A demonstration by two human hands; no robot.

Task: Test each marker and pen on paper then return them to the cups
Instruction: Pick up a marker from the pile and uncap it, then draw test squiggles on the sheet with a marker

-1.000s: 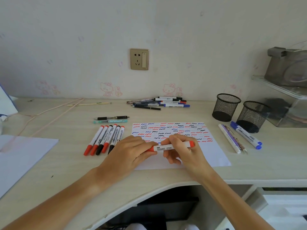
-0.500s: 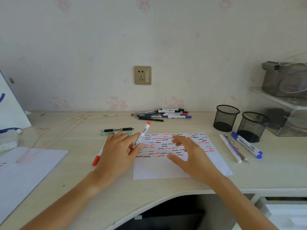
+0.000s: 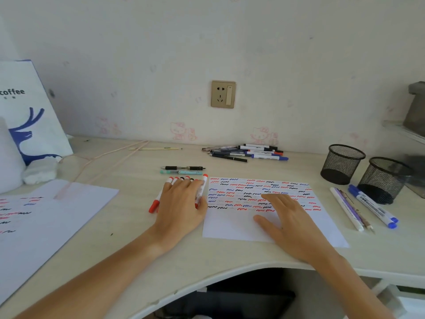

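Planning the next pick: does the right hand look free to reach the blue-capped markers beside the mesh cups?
Probably yes. The right hand lies flat and empty on the paper, and only bare desk separates it from the blue-capped markers.

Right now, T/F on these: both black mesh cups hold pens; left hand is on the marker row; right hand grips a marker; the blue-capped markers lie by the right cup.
1. Both black wire-mesh cups hold pens: false, no pens show in either.
2. The left hand lies over the row of red- and black-capped white markers: true.
3. The right hand grips a marker: false, it rests flat on the white scribbled sheet.
4. Two blue-capped white markers lie beside the right cup: true.
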